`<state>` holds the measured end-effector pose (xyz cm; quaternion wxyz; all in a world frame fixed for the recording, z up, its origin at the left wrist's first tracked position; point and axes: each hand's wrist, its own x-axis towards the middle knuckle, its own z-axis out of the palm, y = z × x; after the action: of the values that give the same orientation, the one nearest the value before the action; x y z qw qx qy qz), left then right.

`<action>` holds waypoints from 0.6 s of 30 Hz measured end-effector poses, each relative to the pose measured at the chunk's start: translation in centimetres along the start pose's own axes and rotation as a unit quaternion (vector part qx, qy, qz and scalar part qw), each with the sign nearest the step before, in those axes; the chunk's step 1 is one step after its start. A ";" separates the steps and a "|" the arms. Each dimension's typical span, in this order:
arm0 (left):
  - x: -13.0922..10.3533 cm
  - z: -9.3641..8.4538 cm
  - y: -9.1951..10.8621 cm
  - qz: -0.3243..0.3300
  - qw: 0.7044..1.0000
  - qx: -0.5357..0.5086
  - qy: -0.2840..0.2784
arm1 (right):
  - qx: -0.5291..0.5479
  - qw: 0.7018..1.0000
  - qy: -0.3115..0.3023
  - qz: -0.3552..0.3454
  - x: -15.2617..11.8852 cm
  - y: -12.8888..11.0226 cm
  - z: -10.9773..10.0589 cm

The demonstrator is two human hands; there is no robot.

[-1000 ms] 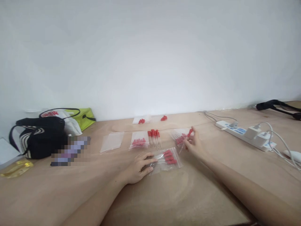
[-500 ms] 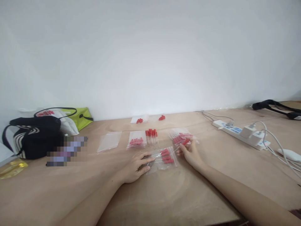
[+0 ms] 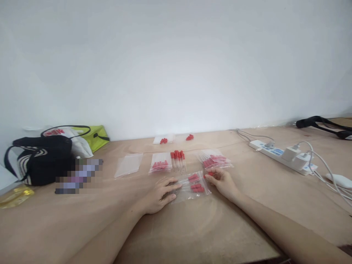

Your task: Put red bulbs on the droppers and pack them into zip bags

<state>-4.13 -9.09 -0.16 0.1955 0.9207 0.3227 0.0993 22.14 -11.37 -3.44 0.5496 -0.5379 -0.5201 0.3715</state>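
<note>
A clear zip bag [image 3: 187,196] lies flat on the table, with several red-headed sticks [image 3: 197,187] inside, heads toward its right end and thin pale shafts to the left. My left hand [image 3: 162,194] rests on the bag's left end, fingers stretched out and apart. At the bag's right end, my right hand [image 3: 222,182] pinches the red head of another stick [image 3: 208,175]; where its shaft ends I cannot make out. Just behind, a row of red-headed sticks [image 3: 178,161] lies between a filled bag [image 3: 161,164] and a pile of filled bags [image 3: 214,159].
Flat clear bags [image 3: 128,165] lie left of the row. Small red pieces [image 3: 163,140] and more red pieces [image 3: 189,137] sit by the wall. A black bag [image 3: 44,157] stands at left; a white power strip [image 3: 280,156] with plugs and cables lies at right.
My right hand has moved left and nearer to me, bringing the pinched stick to the bag's right end. Red heads inside the bag have shifted. My left hand stays in place.
</note>
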 end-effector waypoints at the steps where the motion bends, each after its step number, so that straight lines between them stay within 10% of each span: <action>1: 0.0 0.0 0.0 0.001 1.000 -0.001 0.002 | -0.019 1.000 -0.008 -0.003 0.0 0.0 -0.1; 18: 0.1 -0.2 0.4 -0.003 0.999 0.031 -0.011 | -0.050 0.995 -0.085 -0.007 0.2 -0.1 0.3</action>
<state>-3.87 -9.26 0.21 0.1704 0.9263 0.3266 0.0785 21.91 -11.15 -3.37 0.4782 -0.5277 -0.5867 0.3855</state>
